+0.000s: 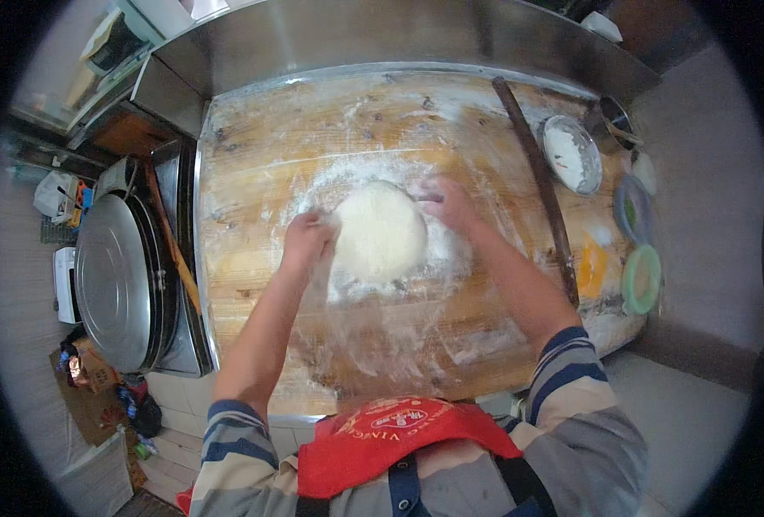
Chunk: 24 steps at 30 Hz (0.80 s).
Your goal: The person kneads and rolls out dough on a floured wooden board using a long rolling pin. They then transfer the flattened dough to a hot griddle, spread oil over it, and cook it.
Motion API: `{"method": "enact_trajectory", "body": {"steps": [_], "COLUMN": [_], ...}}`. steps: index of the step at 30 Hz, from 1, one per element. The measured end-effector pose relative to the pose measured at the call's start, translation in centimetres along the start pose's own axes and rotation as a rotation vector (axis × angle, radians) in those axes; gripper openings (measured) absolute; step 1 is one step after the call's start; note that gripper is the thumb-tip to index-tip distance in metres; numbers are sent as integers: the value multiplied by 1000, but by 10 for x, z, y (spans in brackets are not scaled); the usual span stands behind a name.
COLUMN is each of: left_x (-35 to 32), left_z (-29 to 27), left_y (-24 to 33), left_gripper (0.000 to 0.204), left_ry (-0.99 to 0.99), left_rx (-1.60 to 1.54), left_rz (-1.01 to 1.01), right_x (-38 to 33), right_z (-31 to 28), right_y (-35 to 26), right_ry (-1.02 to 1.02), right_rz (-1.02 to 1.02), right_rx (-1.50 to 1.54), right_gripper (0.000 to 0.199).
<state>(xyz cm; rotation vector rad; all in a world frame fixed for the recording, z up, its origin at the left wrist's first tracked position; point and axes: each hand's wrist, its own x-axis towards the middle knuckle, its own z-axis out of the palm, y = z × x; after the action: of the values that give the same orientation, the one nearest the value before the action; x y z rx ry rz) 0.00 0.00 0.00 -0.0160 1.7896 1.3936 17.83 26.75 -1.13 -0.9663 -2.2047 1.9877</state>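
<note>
Two bare hands flank a round of pale dough [380, 233], which lies near the middle of your wooden table [257, 185], on a patch of loose flour [330, 177]. Your left hand [308, 237] is at the dough's left edge, its fingers curled inward; whether they pinch the edge you cannot tell. Your right hand [445, 204] is at the far right edge of the dough, its fingers directed left; motion blur obscures them, so you cannot tell whether they are open or closed, or in contact. Note your striped sleeves [242, 439] and, between them at the near side, your red apron [408, 444].

To your right, a long dark rod [533, 164] runs lengthwise from the far side toward the near. Beyond it, at the far right, observe a bowl [596, 172] containing white powder, with a metal pot [602, 133] just beside it. Nearer to you on the same side are a bluish tub [649, 211], a green-rimmed dish [630, 276] and, left of the dish, a flat yellow piece [591, 267].

To your left, beside the table, stands a large round metal pan [111, 280]; a wooden stick [175, 246] slants along its right side. A metal panel [399, 39] borders the table's far edge.
</note>
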Motion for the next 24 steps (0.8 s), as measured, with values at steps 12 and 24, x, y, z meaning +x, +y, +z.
{"method": "enact_trajectory", "body": {"steps": [12, 24], "left_x": [0, -54], "left_z": [14, 36], "left_y": [-28, -145], "left_gripper": [35, 28], "left_ry": [47, -395], "left_rx": [536, -614], "left_rz": [395, -37], "right_x": [41, 10], "right_z": [83, 83], "right_y": [-43, 19], "right_ry": [-273, 20], "right_rz": [-108, -308], "right_rx": [-721, -564], "right_gripper": [39, 51]}}
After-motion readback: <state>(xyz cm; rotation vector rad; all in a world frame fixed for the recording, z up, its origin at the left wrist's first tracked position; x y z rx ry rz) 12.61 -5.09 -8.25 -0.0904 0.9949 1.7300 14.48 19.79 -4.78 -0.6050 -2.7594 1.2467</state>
